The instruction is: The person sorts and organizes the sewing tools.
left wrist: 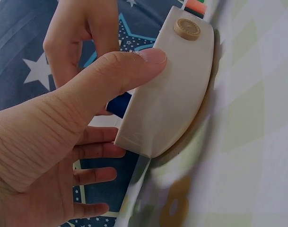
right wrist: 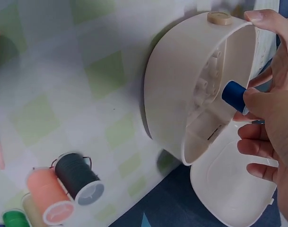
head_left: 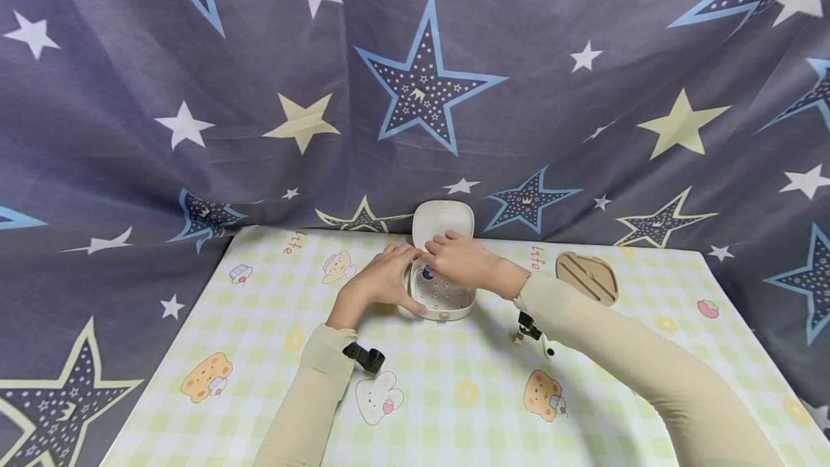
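Blue spool (right wrist: 234,96): one, pinched between thumb and fingers of the right hand (head_left: 462,261), at the mouth of the box, above its pegged floor; whether it touched a peg could not be told. It lay under the right fingertips, to the right of the left hand (head_left: 387,278).

White box (head_left: 462,313): one, open, set near the table's (head_left: 441,424) far edge, roughly midway between its far corners. Left hand gripped the left side, thumb flat on the front wall near a round tan button (left wrist: 187,29), other fingers spread behind. Lid (head_left: 444,219) folded back, reaching the far edge.

Tan slotted piece (head_left: 586,277): one, between box and far right corner, near the far edge.

Loose spools: orange (right wrist: 47,194) and black (right wrist: 77,175), side by side; green (right wrist: 15,218) near them, outside the box, on the table.
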The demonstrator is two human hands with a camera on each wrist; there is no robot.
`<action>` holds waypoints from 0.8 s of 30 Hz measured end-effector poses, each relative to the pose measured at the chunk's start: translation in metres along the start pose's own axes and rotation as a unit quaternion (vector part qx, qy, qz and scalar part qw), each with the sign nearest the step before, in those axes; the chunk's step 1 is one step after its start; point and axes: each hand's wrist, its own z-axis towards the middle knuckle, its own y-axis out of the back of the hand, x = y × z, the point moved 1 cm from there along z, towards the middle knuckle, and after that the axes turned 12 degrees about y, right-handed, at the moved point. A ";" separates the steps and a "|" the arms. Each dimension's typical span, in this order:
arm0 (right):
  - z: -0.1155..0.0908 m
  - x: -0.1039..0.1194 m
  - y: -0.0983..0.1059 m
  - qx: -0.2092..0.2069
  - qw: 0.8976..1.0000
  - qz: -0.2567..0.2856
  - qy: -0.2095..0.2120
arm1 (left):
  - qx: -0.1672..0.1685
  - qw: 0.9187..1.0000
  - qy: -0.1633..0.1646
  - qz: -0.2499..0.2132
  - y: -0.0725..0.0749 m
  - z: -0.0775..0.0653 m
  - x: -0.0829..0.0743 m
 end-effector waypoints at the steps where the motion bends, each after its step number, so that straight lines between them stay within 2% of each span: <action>1: 0.001 0.000 -0.001 -0.003 1.000 0.001 0.002 | 0.001 1.000 0.001 0.000 0.000 0.000 0.000; 9: 0.005 0.002 -0.007 -0.013 1.000 0.010 0.010 | 0.005 1.000 -0.001 -0.008 0.000 0.000 0.001; 18: 0.008 0.003 -0.012 -0.024 1.000 0.005 0.014 | -0.002 1.000 -0.004 0.006 0.003 0.001 0.000; 24: 0.006 0.003 -0.013 -0.029 0.999 0.008 0.014 | 0.003 1.000 -0.004 -0.004 0.001 0.000 0.000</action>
